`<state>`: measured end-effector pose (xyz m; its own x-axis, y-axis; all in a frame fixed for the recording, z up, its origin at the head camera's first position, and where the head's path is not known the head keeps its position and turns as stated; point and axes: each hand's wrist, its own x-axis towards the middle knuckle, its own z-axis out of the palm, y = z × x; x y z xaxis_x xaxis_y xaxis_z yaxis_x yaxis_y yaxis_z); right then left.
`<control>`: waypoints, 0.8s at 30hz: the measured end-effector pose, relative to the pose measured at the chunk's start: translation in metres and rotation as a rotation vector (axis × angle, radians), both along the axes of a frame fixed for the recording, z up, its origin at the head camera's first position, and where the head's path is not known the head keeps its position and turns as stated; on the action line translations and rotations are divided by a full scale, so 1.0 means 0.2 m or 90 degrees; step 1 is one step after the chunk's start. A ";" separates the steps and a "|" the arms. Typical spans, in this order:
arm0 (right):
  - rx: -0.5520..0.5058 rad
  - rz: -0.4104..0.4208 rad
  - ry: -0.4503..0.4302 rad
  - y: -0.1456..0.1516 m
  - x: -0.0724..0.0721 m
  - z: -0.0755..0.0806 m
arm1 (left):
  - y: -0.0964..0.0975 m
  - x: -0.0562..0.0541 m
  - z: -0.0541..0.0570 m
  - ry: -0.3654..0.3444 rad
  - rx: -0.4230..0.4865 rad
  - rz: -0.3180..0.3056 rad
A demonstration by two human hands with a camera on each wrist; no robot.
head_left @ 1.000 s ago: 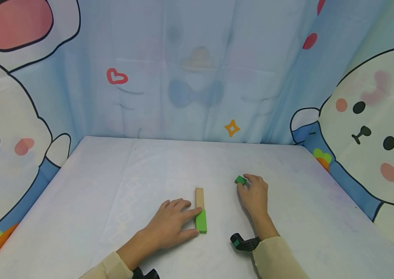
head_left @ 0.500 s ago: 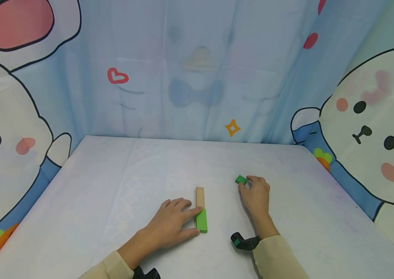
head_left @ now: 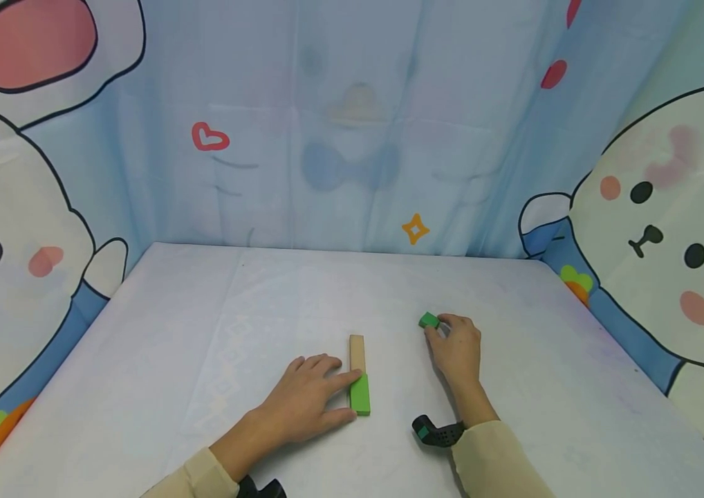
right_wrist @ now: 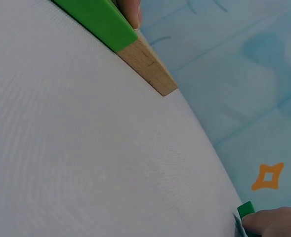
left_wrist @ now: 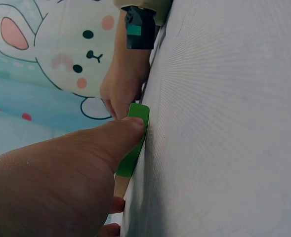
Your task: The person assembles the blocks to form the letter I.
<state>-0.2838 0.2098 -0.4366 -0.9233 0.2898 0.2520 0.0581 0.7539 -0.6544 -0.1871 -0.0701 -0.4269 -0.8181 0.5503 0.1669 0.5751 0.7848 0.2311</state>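
In the head view my left hand lies spread on the table, thumb and forefinger reaching out to a bright green block. A plain wooden length continues from its far end; I cannot tell whether the two are joined. The left wrist view shows the thumb laid against the green part. Farther right, my right hand pinches a small green block between thumb and forefinger. That piece shows at the right wrist view's lower corner, partly hidden by the fingers.
A white cloth covers the table. Behind it hangs a blue curtain printed with cartoon animals, which also rises along both sides. Black wrist cameras sit below the beige sleeves.
Both hands stay almost where they were. The right hand and its small green block have shifted only very slightly; the left hand has not moved.
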 end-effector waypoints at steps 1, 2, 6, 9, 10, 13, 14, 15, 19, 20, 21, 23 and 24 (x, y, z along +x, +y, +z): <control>-0.003 0.001 0.000 0.00 0.00 0.00 | 0.00 0.00 0.00 0.001 0.000 0.000; -0.006 0.001 0.001 0.00 0.00 0.00 | 0.00 0.00 0.00 0.003 -0.001 -0.001; -0.009 0.008 0.007 0.00 0.00 -0.01 | 0.00 0.00 0.00 0.005 -0.003 -0.001; -0.009 0.015 0.013 -0.01 0.00 -0.01 | 0.00 0.00 0.00 0.000 -0.006 0.000; -0.010 0.016 0.015 -0.01 0.00 0.00 | 0.00 0.00 0.00 -0.002 -0.007 0.001; -0.011 0.018 0.016 -0.02 0.00 0.00 | 0.00 0.00 0.00 -0.008 -0.008 0.003; -0.010 0.018 0.015 -0.02 0.00 0.00 | 0.00 0.00 0.00 -0.010 -0.008 0.003; -0.011 0.019 0.014 -0.02 0.00 0.00 | 0.00 0.00 0.00 -0.012 -0.007 0.003; -0.011 0.021 0.013 -0.04 -0.01 0.00 | 0.00 0.00 0.00 -0.017 -0.008 0.004; -0.011 0.023 0.015 -0.04 -0.01 0.00 | 0.00 0.00 0.00 -0.017 -0.008 0.004; -0.013 0.025 0.016 -0.05 -0.01 0.00 | 0.00 0.00 0.00 -0.017 -0.008 0.004; -0.015 0.026 0.017 -0.05 -0.01 0.01 | 0.00 0.00 0.00 -0.016 -0.008 0.004; -0.018 0.029 0.018 -0.06 -0.01 0.01 | 0.00 0.00 0.00 -0.017 -0.007 0.005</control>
